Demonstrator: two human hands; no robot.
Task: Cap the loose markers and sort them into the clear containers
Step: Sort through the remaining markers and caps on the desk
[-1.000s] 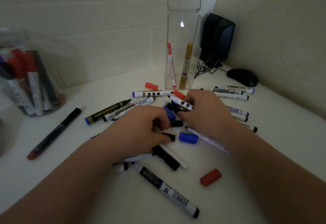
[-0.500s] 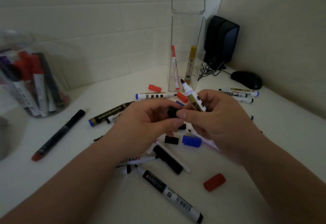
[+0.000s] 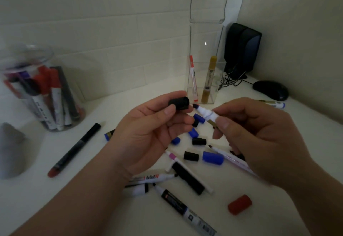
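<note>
My left hand [image 3: 150,133] pinches a black cap [image 3: 179,103], its open end turned toward the right. My right hand [image 3: 259,137] grips an uncapped white marker [image 3: 204,114] whose dark tip points left, a short gap from the cap. Below my hands lie loose markers [image 3: 178,206] and loose caps: blue [image 3: 212,157], black [image 3: 191,156] and red [image 3: 239,204]. A tall clear container [image 3: 206,37] at the back holds a red-capped marker [image 3: 193,79] and a gold marker [image 3: 208,79]. A round clear jar [image 3: 24,57] at left holds several markers.
A black marker with a red end [image 3: 74,150] lies left of my hands. A grey object [image 3: 9,150] sits at the left edge. A black speaker [image 3: 241,46] with cables and a black mouse [image 3: 271,90] stand in the back right corner by the wall.
Both hands rose from the pile. The right hand turned the marker so its tip points left, and the left hand brought the black cap up beside the tip.
</note>
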